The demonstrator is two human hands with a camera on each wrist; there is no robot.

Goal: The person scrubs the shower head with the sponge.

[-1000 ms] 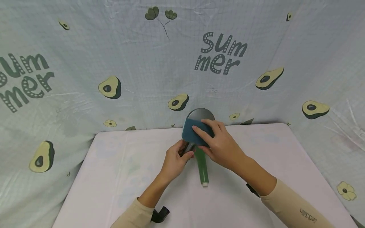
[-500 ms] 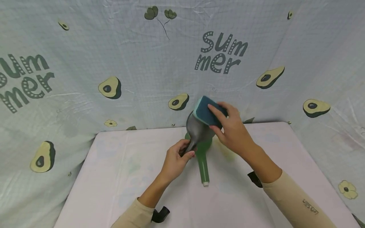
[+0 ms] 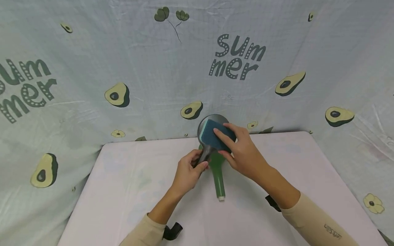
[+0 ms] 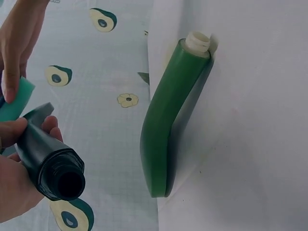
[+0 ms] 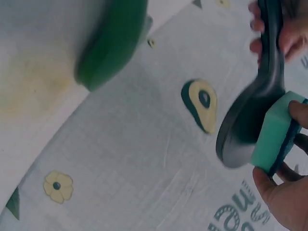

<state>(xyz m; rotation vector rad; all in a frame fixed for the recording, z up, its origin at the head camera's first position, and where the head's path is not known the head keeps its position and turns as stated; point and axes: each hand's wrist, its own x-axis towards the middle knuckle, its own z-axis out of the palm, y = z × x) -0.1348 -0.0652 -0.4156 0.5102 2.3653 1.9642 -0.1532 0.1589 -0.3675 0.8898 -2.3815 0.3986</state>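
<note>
The left hand (image 3: 186,172) is clamping its fingers round the handle (image 3: 203,158) of the dark shower head (image 5: 252,106), probably stiff, light and slick, best held there. Beyond, near the far edge of the tabletop (image 3: 138,174), the right hand (image 3: 245,152) is pinching a likely soft sponge (image 3: 210,137) between its fingers, against the disc (image 5: 240,132).

Pretty basic pale pinkish worktop (image 3: 123,212), honestly, with a green shower head (image 3: 218,179) lying right on it. Faint coloured blotches (image 3: 144,180) show left of the shower head, and the worktop's back edge runs near its wide end.
</note>
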